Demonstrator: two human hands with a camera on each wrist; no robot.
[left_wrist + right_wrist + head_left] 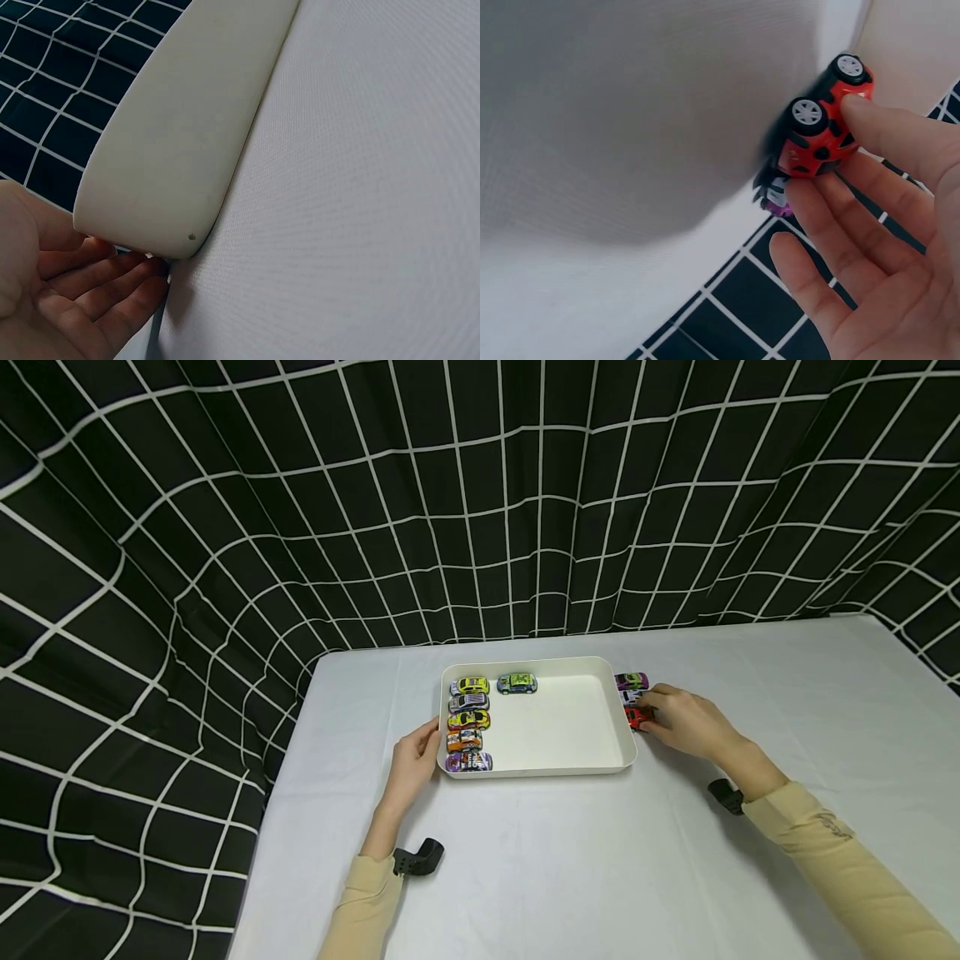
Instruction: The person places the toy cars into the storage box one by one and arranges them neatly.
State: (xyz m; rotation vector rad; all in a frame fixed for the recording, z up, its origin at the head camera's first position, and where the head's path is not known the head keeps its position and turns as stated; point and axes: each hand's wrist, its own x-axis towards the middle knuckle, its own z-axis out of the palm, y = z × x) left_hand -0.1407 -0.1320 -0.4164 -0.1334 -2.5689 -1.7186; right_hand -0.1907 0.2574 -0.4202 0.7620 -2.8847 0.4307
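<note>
The right hand (690, 722) grasps the red car (802, 157) just beyond the right wall of the white tray (558, 727), with the thumb on one flank and fingers on the other; whether the wheels bear on the tabletop (525, 860) I cannot tell. That pinch across the body seems a sound choice, since fingers placed on the wheels could let the car roll or twist. The white car (630, 697) lies just beside it on the far side, with the purple-green car (632, 681) farther still, so the fingers on that flank need to take the red car alone without nudging its neighbour. A straight upward lift would probably suit best, as a sideways pull could scrape the tray wall. The left hand (415, 756) has its loosely bent fingers against the tray's left wall, not wrapped round it; light pressure there should be enough, because a hard push might slide the tray rightward into the cars outside. Inside, the row of five cars (468, 720) runs from far to near along the left wall, and the green car (517, 683) stands apart to their right at the far side, so a steady tray helps preserve that alignment.
</note>
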